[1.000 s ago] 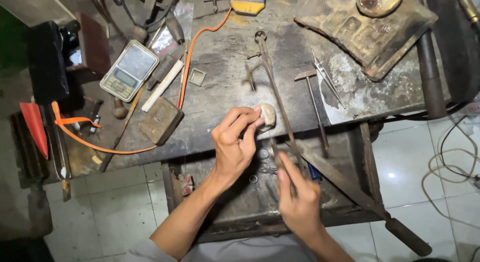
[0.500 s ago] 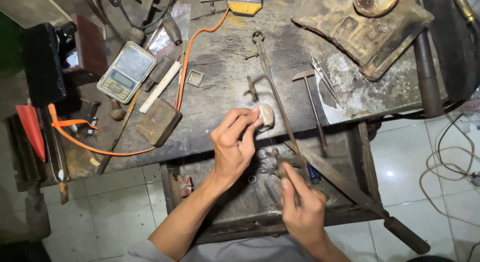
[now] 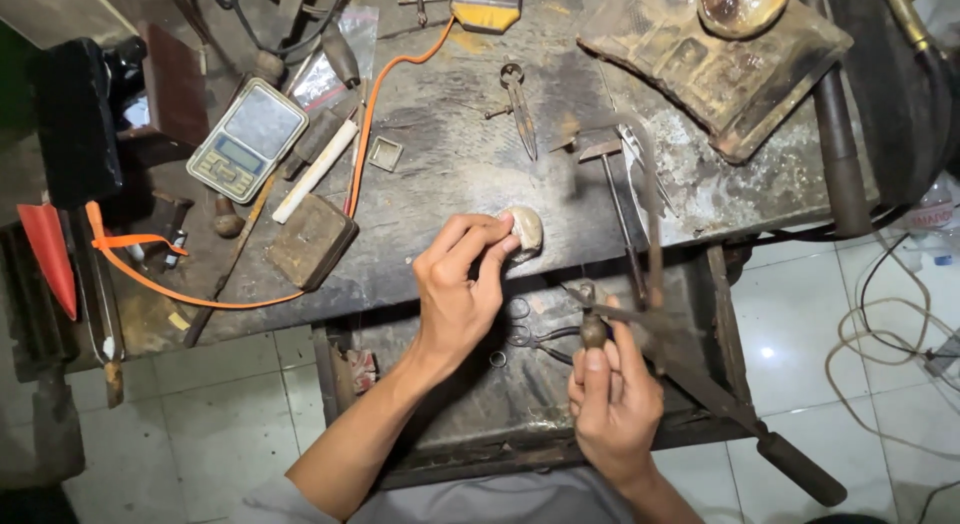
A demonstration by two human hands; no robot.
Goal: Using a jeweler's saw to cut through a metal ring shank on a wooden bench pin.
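My left hand (image 3: 458,286) pinches a small whitish, rounded piece (image 3: 527,228) against the front edge of the worn metal workbench (image 3: 450,174). My right hand (image 3: 612,402) is lower, over the open drawer (image 3: 500,404), and grips the wooden handle of a jeweller's saw (image 3: 594,330). The saw's thin frame (image 3: 650,209) rises blurred over the bench, to the right of the whitish piece and apart from it.
On the bench lie a pocket scale (image 3: 246,140), an orange cable (image 3: 368,114), dividers (image 3: 518,96), a small hammer (image 3: 612,179), a brown block (image 3: 312,240) and a scorched pad with a dish (image 3: 718,64). Pliers (image 3: 535,336) lie in the drawer. Loose cables (image 3: 880,314) trail on white tiles at right.
The saw frame has swung to the right, away from the whitish piece. My right hand has shifted slightly right and down. The left hand still pinches the piece in place.
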